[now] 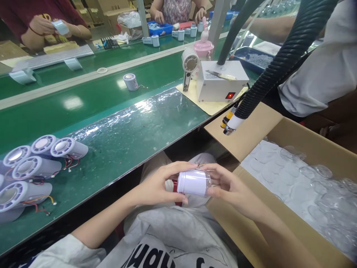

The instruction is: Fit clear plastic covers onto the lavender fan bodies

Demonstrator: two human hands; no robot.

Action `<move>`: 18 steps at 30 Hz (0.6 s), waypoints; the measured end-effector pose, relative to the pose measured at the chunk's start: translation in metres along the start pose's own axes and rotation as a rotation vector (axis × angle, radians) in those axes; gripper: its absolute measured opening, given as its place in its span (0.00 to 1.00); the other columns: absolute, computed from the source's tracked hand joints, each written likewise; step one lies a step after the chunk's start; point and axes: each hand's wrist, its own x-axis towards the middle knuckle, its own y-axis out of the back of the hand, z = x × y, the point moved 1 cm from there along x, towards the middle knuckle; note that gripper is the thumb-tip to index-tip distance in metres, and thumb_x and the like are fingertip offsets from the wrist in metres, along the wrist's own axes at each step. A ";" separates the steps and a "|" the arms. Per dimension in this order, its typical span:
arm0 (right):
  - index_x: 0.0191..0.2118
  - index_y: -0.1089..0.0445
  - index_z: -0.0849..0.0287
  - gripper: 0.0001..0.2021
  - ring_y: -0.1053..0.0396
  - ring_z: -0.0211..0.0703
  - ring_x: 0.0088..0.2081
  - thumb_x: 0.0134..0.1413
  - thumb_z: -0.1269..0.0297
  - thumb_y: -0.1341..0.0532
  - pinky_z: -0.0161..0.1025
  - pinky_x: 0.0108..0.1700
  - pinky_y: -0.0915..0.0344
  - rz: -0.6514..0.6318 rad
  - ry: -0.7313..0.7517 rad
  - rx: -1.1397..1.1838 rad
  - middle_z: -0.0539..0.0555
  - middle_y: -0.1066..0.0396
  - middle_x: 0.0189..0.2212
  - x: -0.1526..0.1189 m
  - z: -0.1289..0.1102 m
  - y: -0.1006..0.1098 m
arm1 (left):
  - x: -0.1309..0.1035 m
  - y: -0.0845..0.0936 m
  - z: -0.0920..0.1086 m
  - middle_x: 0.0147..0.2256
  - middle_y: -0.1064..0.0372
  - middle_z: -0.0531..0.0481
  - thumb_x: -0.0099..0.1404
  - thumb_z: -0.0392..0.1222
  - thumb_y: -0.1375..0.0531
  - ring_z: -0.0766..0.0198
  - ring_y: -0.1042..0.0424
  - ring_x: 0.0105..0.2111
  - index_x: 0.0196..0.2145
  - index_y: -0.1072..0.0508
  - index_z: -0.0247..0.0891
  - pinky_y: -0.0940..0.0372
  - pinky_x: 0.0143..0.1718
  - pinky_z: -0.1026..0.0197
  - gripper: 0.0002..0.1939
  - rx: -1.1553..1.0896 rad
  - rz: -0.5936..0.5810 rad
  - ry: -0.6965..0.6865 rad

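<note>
A pale lavender cylinder lies sideways above my lap, held between both hands. Wrapped round its left end is my left hand, beside something red. My right hand grips the other end, where a clear plastic piece shows at the rim. Thin wires stick out near the right fingertips. On the bench at the left, several similar cylinders with red and black wires lie grouped. One more cylinder stands on the green belt.
An open carton with clear plastic pieces is at my right. A white box with a lit red switch, a handheld fan and a black hose stand ahead. Other people work across the belt and at the right.
</note>
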 end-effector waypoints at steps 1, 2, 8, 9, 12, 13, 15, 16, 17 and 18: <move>0.52 0.37 0.54 0.19 0.28 0.47 0.44 0.57 0.58 0.35 0.42 0.43 0.29 -0.004 -0.022 0.015 0.55 0.29 0.46 0.001 0.001 0.000 | 0.000 0.000 0.000 0.60 0.37 0.44 0.52 0.43 0.29 0.50 0.35 0.58 0.59 0.35 0.49 0.37 0.58 0.49 0.38 0.004 0.002 -0.002; 0.51 0.38 0.54 0.19 0.27 0.46 0.41 0.57 0.56 0.36 0.42 0.42 0.29 -0.010 -0.039 0.035 0.54 0.28 0.43 0.001 0.002 0.001 | 0.000 0.000 0.000 0.60 0.36 0.44 0.52 0.43 0.28 0.50 0.35 0.58 0.59 0.35 0.49 0.38 0.58 0.48 0.38 0.008 0.004 -0.005; 0.47 0.37 0.57 0.22 0.26 0.39 0.30 0.56 0.46 0.36 0.37 0.36 0.27 -0.027 -0.133 0.210 0.50 0.29 0.32 0.006 0.006 -0.003 | 0.001 0.000 0.002 0.60 0.37 0.45 0.52 0.42 0.29 0.51 0.36 0.59 0.60 0.35 0.51 0.37 0.58 0.49 0.38 0.015 0.000 -0.032; 0.45 0.37 0.58 0.23 0.26 0.39 0.29 0.55 0.44 0.37 0.35 0.34 0.27 -0.028 -0.153 0.235 0.50 0.28 0.31 0.007 0.007 -0.004 | 0.001 0.001 0.002 0.60 0.37 0.44 0.53 0.42 0.29 0.50 0.36 0.59 0.60 0.35 0.50 0.37 0.58 0.48 0.38 0.015 -0.002 -0.034; 0.38 0.38 0.59 0.25 0.26 0.38 0.25 0.53 0.39 0.38 0.30 0.27 0.29 -0.041 -0.197 0.311 0.50 0.28 0.25 0.009 0.009 -0.009 | 0.002 0.001 0.001 0.60 0.37 0.43 0.53 0.42 0.29 0.48 0.38 0.60 0.60 0.35 0.49 0.39 0.59 0.46 0.38 0.009 -0.015 -0.053; 0.36 0.38 0.59 0.25 0.26 0.38 0.24 0.52 0.38 0.38 0.29 0.25 0.29 -0.036 -0.211 0.332 0.50 0.28 0.23 0.010 0.009 -0.010 | 0.002 0.001 0.001 0.60 0.37 0.43 0.53 0.42 0.29 0.48 0.39 0.61 0.60 0.35 0.49 0.39 0.60 0.46 0.38 0.007 -0.016 -0.064; 0.34 0.37 0.59 0.27 0.27 0.37 0.21 0.51 0.36 0.39 0.28 0.22 0.31 -0.022 -0.243 0.368 0.50 0.28 0.22 0.010 0.010 -0.012 | 0.002 0.001 0.000 0.61 0.37 0.43 0.53 0.41 0.29 0.48 0.39 0.61 0.60 0.35 0.49 0.39 0.60 0.46 0.38 0.011 -0.014 -0.088; 0.34 0.36 0.60 0.27 0.27 0.37 0.20 0.51 0.35 0.40 0.27 0.21 0.31 -0.024 -0.265 0.382 0.51 0.28 0.21 0.010 0.010 -0.013 | 0.002 0.001 0.000 0.61 0.37 0.44 0.52 0.40 0.29 0.49 0.40 0.62 0.60 0.35 0.50 0.39 0.60 0.46 0.38 0.015 -0.014 -0.102; 0.33 0.35 0.60 0.28 0.28 0.36 0.19 0.51 0.35 0.40 0.26 0.20 0.32 -0.031 -0.288 0.397 0.52 0.27 0.21 0.010 0.010 -0.014 | 0.002 0.001 0.000 0.61 0.37 0.44 0.52 0.40 0.29 0.49 0.40 0.62 0.59 0.35 0.50 0.39 0.60 0.46 0.38 0.020 -0.014 -0.116; 0.32 0.34 0.61 0.28 0.29 0.35 0.18 0.53 0.35 0.42 0.25 0.19 0.33 -0.045 -0.314 0.411 0.54 0.27 0.21 0.010 0.010 -0.014 | 0.002 0.001 0.000 0.61 0.37 0.45 0.52 0.39 0.29 0.49 0.40 0.62 0.59 0.35 0.51 0.39 0.60 0.47 0.38 0.024 -0.015 -0.124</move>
